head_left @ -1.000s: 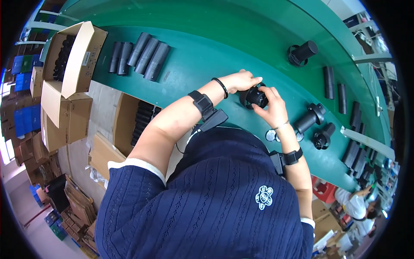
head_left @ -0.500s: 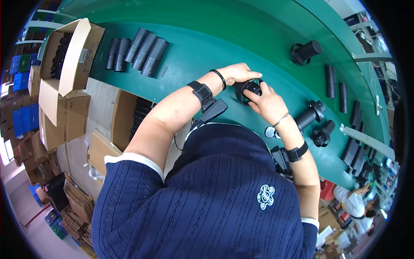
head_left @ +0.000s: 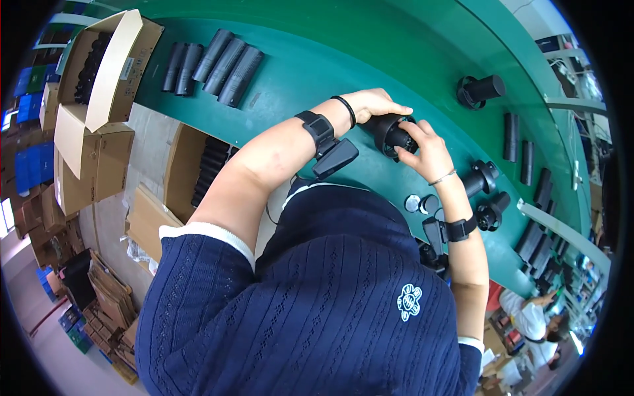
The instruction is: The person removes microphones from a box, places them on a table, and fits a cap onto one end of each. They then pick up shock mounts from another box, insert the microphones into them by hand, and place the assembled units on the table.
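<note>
Above the green bench, my left hand (head_left: 375, 105) is wrapped over the far side of a black round housing (head_left: 383, 132) with an open ring at its rim. Its thumb or finger lies along the ring's far edge. Inside the ring sits a smaller black cylindrical piece (head_left: 398, 140). My right hand (head_left: 429, 155) pinches at this inner piece from the right, fingertips at the ring's opening. How far the piece sits in the housing is hidden. Near the right forearm lie small round discs (head_left: 413, 202), silvery and dark.
Several black tubes (head_left: 228, 69) lie at the bench's left. A ringed black part (head_left: 485, 90) stands far right; similar parts (head_left: 481, 178) lie beyond my right wrist. More tubes (head_left: 511, 136) line the right edge. Open cartons (head_left: 109, 158) stand left. A co-worker (head_left: 525, 317) is at lower right.
The housing has tilted toward the right, and more of its inner piece shows. My right fingers have shifted from inside the ring to its right side. The whole view has moved slightly.
</note>
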{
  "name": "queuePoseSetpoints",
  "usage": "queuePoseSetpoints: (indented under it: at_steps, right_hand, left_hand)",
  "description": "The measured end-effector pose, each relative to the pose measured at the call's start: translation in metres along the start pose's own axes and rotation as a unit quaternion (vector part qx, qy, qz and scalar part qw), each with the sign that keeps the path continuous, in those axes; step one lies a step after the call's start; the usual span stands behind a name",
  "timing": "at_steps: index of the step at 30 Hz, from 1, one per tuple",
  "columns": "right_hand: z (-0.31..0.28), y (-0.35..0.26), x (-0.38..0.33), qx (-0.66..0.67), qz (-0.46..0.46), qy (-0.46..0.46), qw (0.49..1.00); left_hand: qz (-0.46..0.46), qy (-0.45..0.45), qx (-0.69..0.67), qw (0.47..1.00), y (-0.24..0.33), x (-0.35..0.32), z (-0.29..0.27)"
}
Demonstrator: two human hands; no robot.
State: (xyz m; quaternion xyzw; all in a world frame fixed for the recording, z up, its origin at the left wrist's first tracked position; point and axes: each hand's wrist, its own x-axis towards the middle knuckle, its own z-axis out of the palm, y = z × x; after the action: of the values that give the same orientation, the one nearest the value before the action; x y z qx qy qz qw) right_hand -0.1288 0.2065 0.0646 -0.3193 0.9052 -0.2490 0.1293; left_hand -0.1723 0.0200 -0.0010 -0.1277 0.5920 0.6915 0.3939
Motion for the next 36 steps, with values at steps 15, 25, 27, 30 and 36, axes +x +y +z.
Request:
queuePoseSetpoints:
  at_steps: [15, 25, 27, 30, 36]
  right_hand:
    - [-0.001, 0.002, 0.006, 0.036, 0.008, 0.010, 0.999]
    - [-0.002, -0.005, 0.010, -0.139, -0.086, -0.045, 0.985]
    - [-0.002, -0.012, 0.014, -0.151, -0.068, -0.055, 0.985]
    - [-0.004, -0.019, 0.018, -0.148, -0.007, -0.091, 0.985]
    - [0.002, -0.012, 0.010, -0.102, -0.066, -0.027, 0.992]
  left_hand:
    - [-0.015, 0.022, 0.003, 1.000, -0.001, 0.016, 0.001]
    - [-0.027, 0.017, 0.066, 0.997, -0.003, 0.027, -0.013]
    - [-0.025, 0.014, 0.064, 0.998, 0.003, 0.019, -0.009]
    - [-0.026, 0.005, 0.069, 0.997, 0.011, 0.011, -0.012]
    - [-0.007, -0.011, 0.065, 0.998, -0.003, 0.023, -0.021]
